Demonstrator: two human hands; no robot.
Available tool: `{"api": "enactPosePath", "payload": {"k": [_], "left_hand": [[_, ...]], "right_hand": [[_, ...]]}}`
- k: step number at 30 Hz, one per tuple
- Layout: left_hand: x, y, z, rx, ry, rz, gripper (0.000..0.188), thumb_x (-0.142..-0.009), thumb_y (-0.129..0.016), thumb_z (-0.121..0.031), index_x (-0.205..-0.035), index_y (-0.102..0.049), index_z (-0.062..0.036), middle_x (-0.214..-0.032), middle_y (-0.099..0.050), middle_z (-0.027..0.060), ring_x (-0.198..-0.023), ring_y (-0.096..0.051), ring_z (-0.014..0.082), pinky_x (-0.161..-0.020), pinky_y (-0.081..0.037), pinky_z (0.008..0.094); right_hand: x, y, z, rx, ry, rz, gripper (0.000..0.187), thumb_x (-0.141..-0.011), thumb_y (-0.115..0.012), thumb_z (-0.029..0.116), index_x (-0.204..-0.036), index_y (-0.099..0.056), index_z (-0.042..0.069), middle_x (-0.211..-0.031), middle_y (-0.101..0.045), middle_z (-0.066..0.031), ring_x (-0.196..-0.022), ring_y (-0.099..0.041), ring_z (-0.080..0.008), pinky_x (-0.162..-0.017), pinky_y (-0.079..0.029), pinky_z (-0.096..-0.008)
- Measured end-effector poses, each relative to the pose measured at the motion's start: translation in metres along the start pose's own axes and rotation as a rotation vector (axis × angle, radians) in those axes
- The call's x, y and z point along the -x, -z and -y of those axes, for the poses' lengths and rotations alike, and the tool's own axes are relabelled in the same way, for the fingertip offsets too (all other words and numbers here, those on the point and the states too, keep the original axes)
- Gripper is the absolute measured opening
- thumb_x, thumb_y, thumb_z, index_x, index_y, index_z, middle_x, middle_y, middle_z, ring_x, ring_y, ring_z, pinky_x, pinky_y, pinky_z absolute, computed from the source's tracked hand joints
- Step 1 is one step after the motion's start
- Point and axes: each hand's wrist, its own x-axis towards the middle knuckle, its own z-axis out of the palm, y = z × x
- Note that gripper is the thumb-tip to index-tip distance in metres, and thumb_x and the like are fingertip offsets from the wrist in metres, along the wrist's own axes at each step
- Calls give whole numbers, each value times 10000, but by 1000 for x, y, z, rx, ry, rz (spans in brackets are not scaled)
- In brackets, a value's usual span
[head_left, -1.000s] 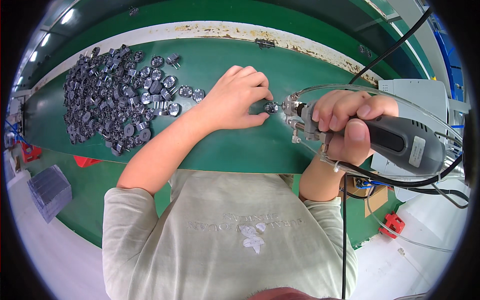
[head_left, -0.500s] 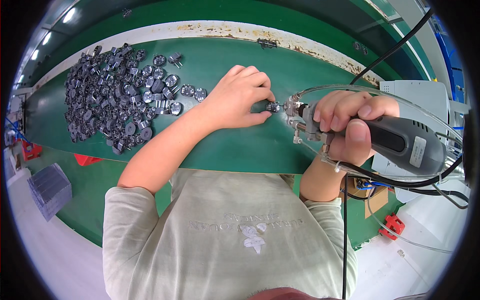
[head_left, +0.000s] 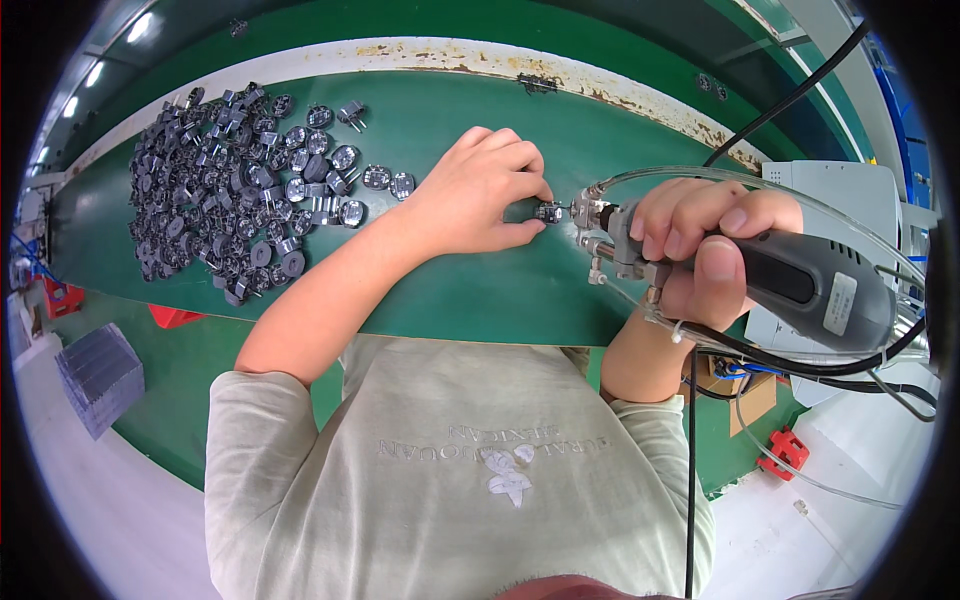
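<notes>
Plainly | dark part (head_left: 548,212): pinched at tips of left grip (head_left: 482,195) | right grip (head_left: 702,218): clamped round grey tool (head_left: 815,272)

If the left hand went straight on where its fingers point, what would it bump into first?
Beyond the small dark part the left hand holds, it would probably meet the metal head of the gray tool first, though depth is hard to judge here.
</notes>
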Motion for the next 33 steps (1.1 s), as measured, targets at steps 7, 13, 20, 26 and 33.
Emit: {"api": "enactPosePath", "payload": {"k": [7,13,20,26,33], "left_hand": [[1,0,-1,18,-3,1,245,-716,-821,-234,-922,-736,-130,-967,-595,4,-964,-563,225,-865,-406,370],[-1,-1,1,55,-17,1,222,-721,-809,-223,-899,-732,-116,-948,-604,7,-978,-571,225,-877,-411,371],[-1,0,0,45,-40,-9,238,-714,-789,-219,-913,-715,-111,-968,-611,21,-999,-577,238,-878,-421,384],[1,1,1,42,26,0,250,-739,-788,-231,-955,-732,-118,-977,-606,20,-991,-572,238,-883,-417,383],[2,1,2,63,-4,32,275,-736,-795,-228,-988,-746,-128,-969,-593,6,-973,-555,232,-872,-410,374]], "right_hand": [[-1,-3,3,67,-28,64,269,-927,-669,113,-1036,-433,46,-658,-531,-83,-514,-524,-181,-507,-507,-357],[-1,-8,3,190,-121,141,257,-915,-689,67,-992,-446,43,-638,-511,-74,-498,-496,-180,-486,-463,-354],[0,-7,7,131,-154,108,275,-886,-734,37,-964,-471,39,-644,-530,-81,-511,-523,-196,-493,-473,-357],[-13,7,41,-179,-35,52,356,-906,-790,176,-1039,-484,51,-654,-553,-63,-531,-553,-208,-508,-501,-386],[4,-2,13,-143,-80,-15,345,-892,-780,124,-1007,-463,53,-647,-536,-52,-506,-532,-172,-491,-493,-341]]}}
